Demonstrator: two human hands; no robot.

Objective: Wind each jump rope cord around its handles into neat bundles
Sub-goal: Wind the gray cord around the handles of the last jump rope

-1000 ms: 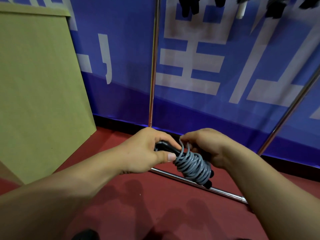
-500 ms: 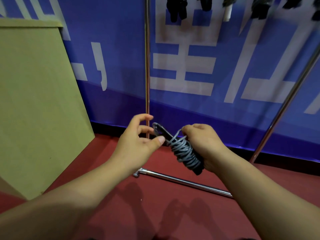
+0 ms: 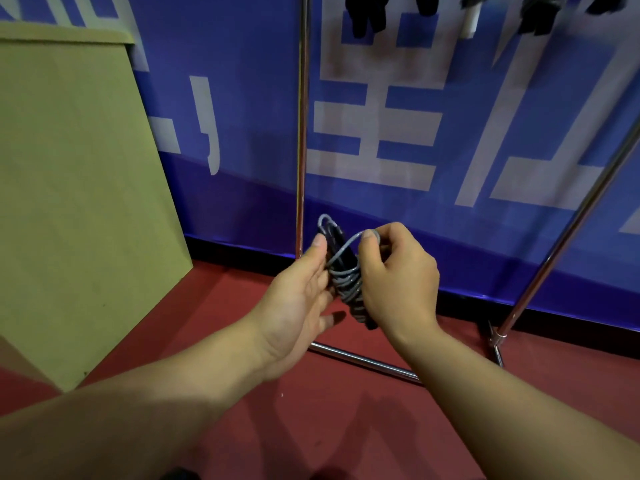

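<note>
With the left hand point(image 3: 298, 303) cradling the black handles point(image 3: 337, 251) on near-straight fingers, the right hand point(image 3: 398, 278), pinching the grey cord point(image 3: 341, 252), should pull its last loop snug against the coils.

Both bare forearms reach forward from the lower corners and meet at mid-frame. The left hand point(image 3: 298, 299) is turned palm toward the right, fingers nearly straight and pointing up and away, laid flat along the side of what sits between the hands, thumb stretched low beneath. The right hand point(image 3: 398, 282) shows its back to the camera, wrist bent, fingers curled; its thumb and forefinger pinch a loop of grey cord at the top, knuckles bunched just beside the left fingertips
</note>
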